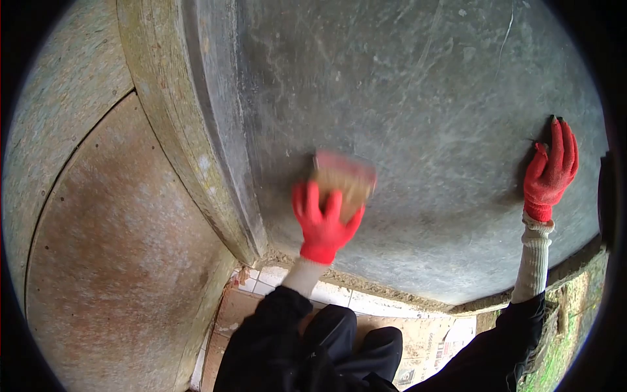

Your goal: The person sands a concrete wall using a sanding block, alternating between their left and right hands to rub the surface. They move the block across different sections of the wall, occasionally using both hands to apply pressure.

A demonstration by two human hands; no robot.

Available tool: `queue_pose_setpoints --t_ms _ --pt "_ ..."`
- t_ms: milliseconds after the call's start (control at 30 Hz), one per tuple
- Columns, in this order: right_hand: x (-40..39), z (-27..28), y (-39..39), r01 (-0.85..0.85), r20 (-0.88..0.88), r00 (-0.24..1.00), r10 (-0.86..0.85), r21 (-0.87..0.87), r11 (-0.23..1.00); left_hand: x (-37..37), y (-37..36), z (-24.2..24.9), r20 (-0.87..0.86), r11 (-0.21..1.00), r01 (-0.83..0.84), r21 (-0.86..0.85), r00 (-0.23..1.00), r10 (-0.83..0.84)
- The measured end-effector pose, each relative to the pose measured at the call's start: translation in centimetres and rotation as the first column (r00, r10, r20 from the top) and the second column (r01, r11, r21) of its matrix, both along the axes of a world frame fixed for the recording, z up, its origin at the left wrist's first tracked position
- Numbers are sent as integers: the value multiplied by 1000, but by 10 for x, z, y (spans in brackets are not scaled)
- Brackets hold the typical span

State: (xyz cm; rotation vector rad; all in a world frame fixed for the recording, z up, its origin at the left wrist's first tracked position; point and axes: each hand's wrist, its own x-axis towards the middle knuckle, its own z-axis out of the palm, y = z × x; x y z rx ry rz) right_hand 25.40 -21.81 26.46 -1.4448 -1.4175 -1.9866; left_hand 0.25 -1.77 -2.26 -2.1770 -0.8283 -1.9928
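Gripped in my left hand [324, 228] is a tan block with a reddish front edge [346, 179]. Motion blurs the block, and its underside is hidden. It lies over the lower left part of a large grey surface [424, 98], with my gloved fingers spread across its back. My right hand [550, 166] is open, its palm and fingers laid on the same surface near the right side. Both hands wear red gloves over off-white knit cuffs, and the right glove has dark fingertips. Pale scuffs and a thin light line mark the grey surface.
A worn wooden frame post [173, 98] borders the grey surface on the left, beside a brown panel [117, 255]. Below run a rough ledge [366, 285], white tiles [313, 292] and printed cardboard [411, 353]. Greenery [562, 346] shows at lower right.
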Motion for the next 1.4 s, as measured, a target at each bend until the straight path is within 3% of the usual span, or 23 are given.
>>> queue_pose_setpoints --t_ms 100,167,233,300,367,467,533,667,700,800,900,933,1033,1133,1233,1333,1367,1400 --pt "-1 -1 -1 33 -5 999 -33 -1 999 -3 -22 -150 -125 986 91 -138 986 -109" --pt "-1 2 0 47 8 999 -47 15 999 -9 -18 -146 -126 988 82 -128 987 -98" --pt "0 1 -1 9 16 1000 -8 -2 1000 -4 -3 -102 -29 994 84 -77 996 -86" --pt "0 1 -2 -1 6 1000 1 -14 1000 -9 16 -8 5 999 -42 -5 999 42" --pt "1 1 -1 -12 -14 1000 12 -15 1000 -18 31 82 72 997 -46 54 997 42" --pt "4 1 -3 27 -14 1000 -27 -16 999 -21 45 114 132 987 -105 121 987 89" --pt "3 0 -1 3 8 1000 -3 7 1000 -19 40 69 115 994 -74 82 991 65" --pt "1 -1 -1 18 -15 1000 -18 13 1000 -17 25 -114 71 1000 -6 1 997 6" --pt "0 -1 -1 25 -24 999 -24 12 1000 -22 25 -136 46 999 35 -25 998 -34" --pt "3 1 -3 28 -3 1000 -28 17 999 -28 35 -64 23 1000 -18 -24 1000 18" --pt "4 1 -4 25 6 1000 -25 -6 1000 -42 61 86 90 998 -68 19 994 66" --pt "4 1 -4 30 1 1000 -30 0 1000 -46 69 115 113 996 -70 56 992 63" --pt "1 1 -3 34 -3 999 -34 0 999 -47 85 124 155 985 -124 118 982 105" --pt "0 3 -2 18 -7 1000 -18 6 1000 -48 71 32 4 989 -84 119 996 84" --pt "0 1 -1 9 -22 1000 -8 13 1000 -44 55 -124 -1 999 -17 -37 1000 17" --pt "-6 0 3 18 1 1000 -18 44 999 -43 40 -146 9 998 -12 -61 1000 12" --pt "-8 0 3 23 20 1000 -24 56 998 -43 42 -113 -37 997 43 -64 998 -46" --pt "-8 0 2 27 20 999 -28 48 999 -41 47 -67 -22 1000 -6 -28 1000 5"
